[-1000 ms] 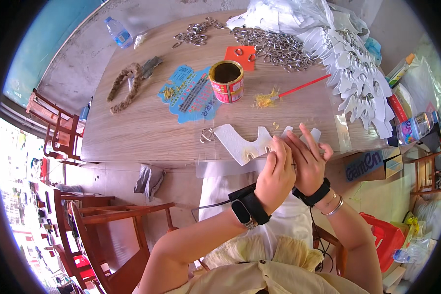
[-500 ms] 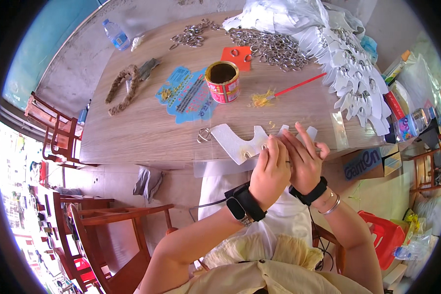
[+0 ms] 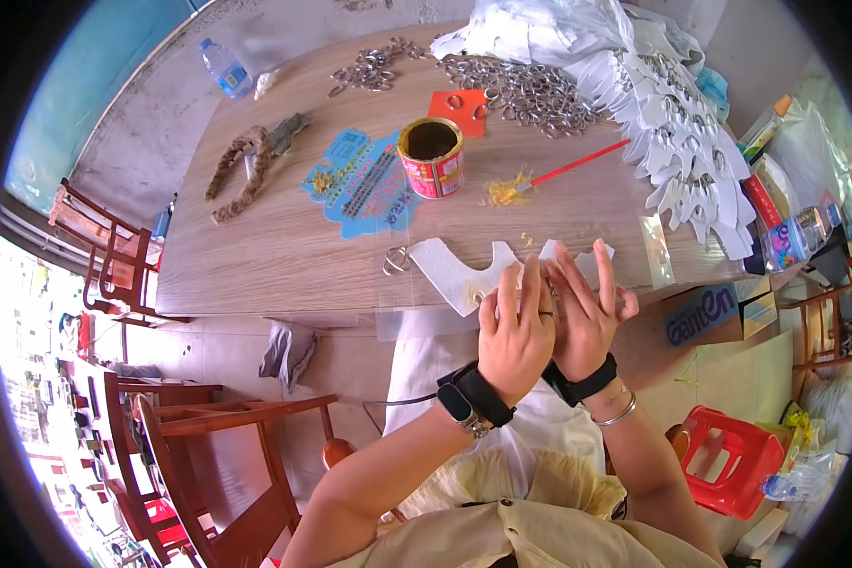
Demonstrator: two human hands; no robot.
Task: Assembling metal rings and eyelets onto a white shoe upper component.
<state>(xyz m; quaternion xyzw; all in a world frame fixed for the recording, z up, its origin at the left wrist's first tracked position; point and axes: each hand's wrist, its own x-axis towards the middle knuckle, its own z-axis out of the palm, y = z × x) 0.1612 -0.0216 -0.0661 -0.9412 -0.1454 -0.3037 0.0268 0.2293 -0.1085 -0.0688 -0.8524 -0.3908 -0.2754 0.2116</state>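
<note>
A white cut-out piece with curved notches [image 3: 452, 273] lies on a clear sheet [image 3: 426, 325] at the table's near edge. My left hand [image 3: 516, 336] rests over the piece's middle, fingers stretched forward. Beside it, touching it, my right hand [image 3: 582, 317] has its fingers spread over the piece's right part. Both hands are open; what lies under their fingertips is hidden. A yellowish smear shows on the piece by my left thumb. Metal rings [image 3: 397, 259] lie just left of the piece. Farther off stands an open tin [image 3: 433, 178] with dark contents.
A red stick [image 3: 577, 163] has its tip in yellow paste. Heaped metal rings [image 3: 540, 93] and stacked white pieces with rings [image 3: 691, 161] fill the far right. A blue card [image 3: 364, 194], a brown braided loop [image 3: 220, 180] and a plastic bottle [image 3: 225, 68] are on the left.
My left hand has shifted slightly left and its fingers are straighter. My right hand has moved a little nearer to me, its fingers still spread. The white piece is nearly unmoved.
</note>
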